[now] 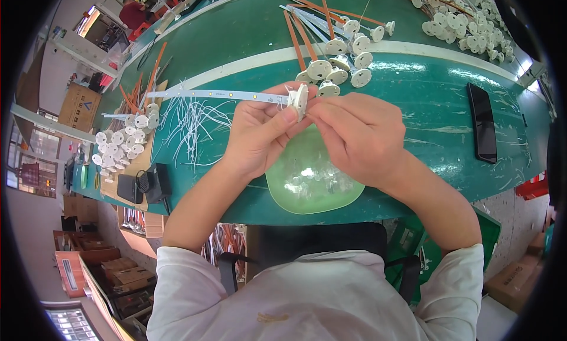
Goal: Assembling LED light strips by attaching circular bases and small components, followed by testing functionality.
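Observation:
My left hand is closed around a white round lamp cap, thumb pressed on its near side. A white LED strip with small yellow chips runs out from the cap to the left. My right hand is in a pinch against the cap's right side; what its fingertips hold, if anything, is too small to make out. Right below both hands lies a translucent green bowl with small shiny pieces in it. Loose thin white wires are spread on the green table left of my left hand.
Several white caps with strips lie beyond my hands. More caps are heaped at the far right and on cardboard at the left. A black phone lies on the right; a black device stands at the left edge.

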Demonstrator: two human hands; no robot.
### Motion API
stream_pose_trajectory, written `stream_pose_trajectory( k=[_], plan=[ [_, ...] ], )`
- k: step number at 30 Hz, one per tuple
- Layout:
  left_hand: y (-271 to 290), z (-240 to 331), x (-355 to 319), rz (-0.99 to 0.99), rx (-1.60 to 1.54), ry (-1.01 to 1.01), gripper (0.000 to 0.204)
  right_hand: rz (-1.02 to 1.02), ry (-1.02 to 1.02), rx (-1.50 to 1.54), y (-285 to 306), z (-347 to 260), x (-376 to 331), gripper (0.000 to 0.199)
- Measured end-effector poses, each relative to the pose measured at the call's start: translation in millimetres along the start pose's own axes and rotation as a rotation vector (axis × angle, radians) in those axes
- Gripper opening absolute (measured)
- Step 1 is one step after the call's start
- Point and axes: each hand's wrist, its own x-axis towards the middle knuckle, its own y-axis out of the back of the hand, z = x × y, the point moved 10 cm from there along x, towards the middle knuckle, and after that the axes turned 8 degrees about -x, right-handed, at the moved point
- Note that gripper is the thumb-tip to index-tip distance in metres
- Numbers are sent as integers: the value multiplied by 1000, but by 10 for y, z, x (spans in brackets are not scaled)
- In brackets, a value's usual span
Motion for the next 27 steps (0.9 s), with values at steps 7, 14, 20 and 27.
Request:
stream_pose_trajectory(
  k=[7,14,20,27],
  plan=[
    [-64,18,-44,-27,235,-103,45,-20,-1,-52,-26,-81,-28,21],
    [-40,66,12,-12,12,-83,42,40,43,-4,-6,-63,-23,21],
    [-53,30,-13,-14,36,-61,42,-1,2,-10,-3,-52,-20,20],
    [-29,87,-21,43,256,-80,33,-62,-61,1,-99,-11,-29,21]
  ],
)
